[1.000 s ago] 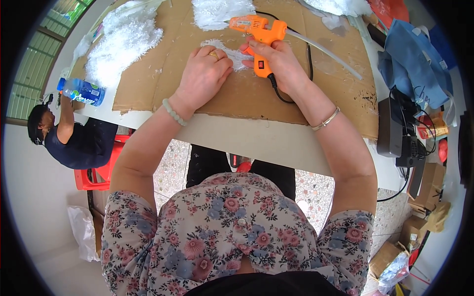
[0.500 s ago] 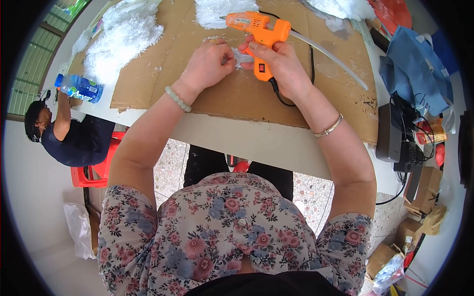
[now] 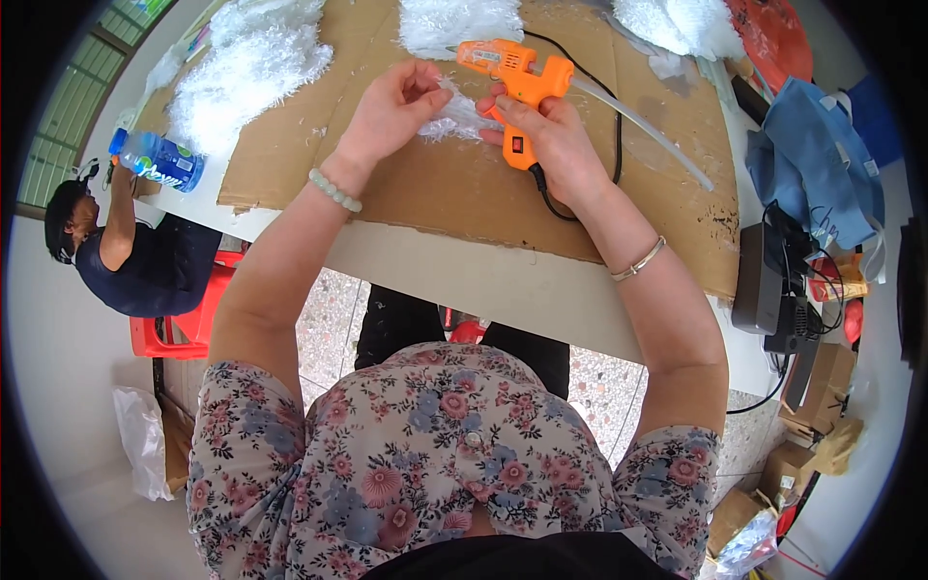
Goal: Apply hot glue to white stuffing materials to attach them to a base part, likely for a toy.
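My right hand (image 3: 558,140) is wrapped round the handle of an orange glue gun (image 3: 522,70), its nozzle pointing left. A long translucent glue stick (image 3: 646,135) sticks out of the gun's back, and a black cord hangs from the handle. Just left of the gun, my left hand (image 3: 391,114) has its fingers loosely curled, with a gap showing between thumb and forefinger. The left thumb is close to a small white fringed piece (image 3: 449,114) lying on the cardboard (image 3: 464,198); the gun hand partly covers that piece.
White fluffy material lies in a large heap (image 3: 246,92) at the left, with more piles (image 3: 454,24) at the back. A blue-capped bottle (image 3: 159,162) stands near a seated person (image 3: 145,251). At the right are a blue bag (image 3: 822,159) and a dark box (image 3: 761,280) with cables.
My left hand has lifted away from the white piece, and its pinched fingers have loosened. More of that piece now shows. The glue gun has shifted slightly right and away from me.
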`<state>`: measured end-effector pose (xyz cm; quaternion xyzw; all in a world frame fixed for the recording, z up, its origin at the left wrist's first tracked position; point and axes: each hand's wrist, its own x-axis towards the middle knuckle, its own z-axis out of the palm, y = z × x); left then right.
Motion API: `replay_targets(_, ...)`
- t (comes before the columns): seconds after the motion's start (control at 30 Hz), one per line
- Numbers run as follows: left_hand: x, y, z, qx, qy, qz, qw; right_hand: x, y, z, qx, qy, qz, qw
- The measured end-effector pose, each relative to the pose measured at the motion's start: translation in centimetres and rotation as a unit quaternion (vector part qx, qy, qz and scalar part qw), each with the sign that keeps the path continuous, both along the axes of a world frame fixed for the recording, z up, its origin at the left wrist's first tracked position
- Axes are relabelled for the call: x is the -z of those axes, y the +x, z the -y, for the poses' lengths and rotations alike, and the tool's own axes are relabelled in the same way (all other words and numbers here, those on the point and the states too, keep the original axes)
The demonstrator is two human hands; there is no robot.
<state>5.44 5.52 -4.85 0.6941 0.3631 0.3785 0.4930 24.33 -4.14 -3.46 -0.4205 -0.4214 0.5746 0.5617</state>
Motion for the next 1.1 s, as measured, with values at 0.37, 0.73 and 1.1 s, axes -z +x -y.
replay_targets(0.37,-0.2,1.2,1.1,-0.006,0.140,-0.224,0.964,0.0,0.3,-0.1,0.005,0.007,-0.005,1.000)
replay_targets(0.73,-0.7,1.0,1.4,-0.026,0.189,-0.257,0.947,-1.0,1.0,-0.2,0.075,0.043,-0.022,0.996)
replay_targets(1.1,-4.6,-2.9,-2.1,-0.088,-0.004,0.000,0.996,0.3,1.0,-0.8,0.048,-0.027,-0.018,0.998)
